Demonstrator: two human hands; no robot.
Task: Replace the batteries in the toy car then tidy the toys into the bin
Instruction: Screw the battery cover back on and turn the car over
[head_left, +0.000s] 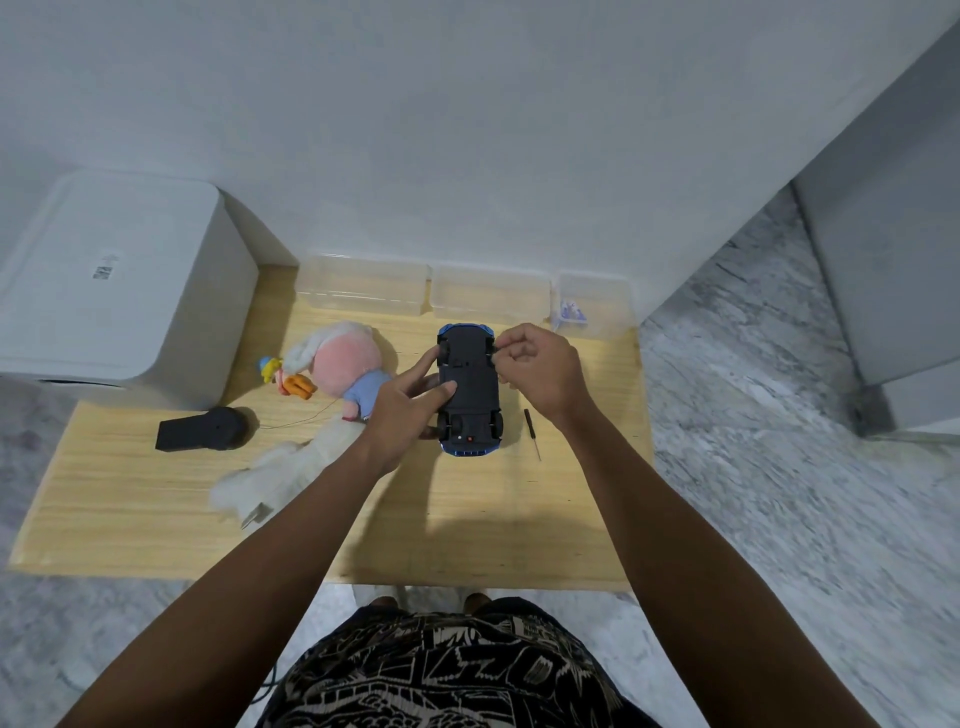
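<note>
Centre frame, the car (469, 388) lies belly-up on the table (130, 499), left hand (410, 410) gripping its side, thumb on the underside. Right hand (537, 371) is pinched at the upper edge; contents unclear. Light, rigid plastic, best held by the flanks.

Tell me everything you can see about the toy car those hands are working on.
The toy car is turned upside down over the wooden table, its flat black plastic underside facing up, with shiny blue bodywork showing at both ends. Black wheels sit at the corners, and a small red spot shows near the closer end. The left hand grips its left side, thumb pressed on the underside. The right hand pinches at its right edge near a far wheel; whether it holds anything is unclear.
</note>
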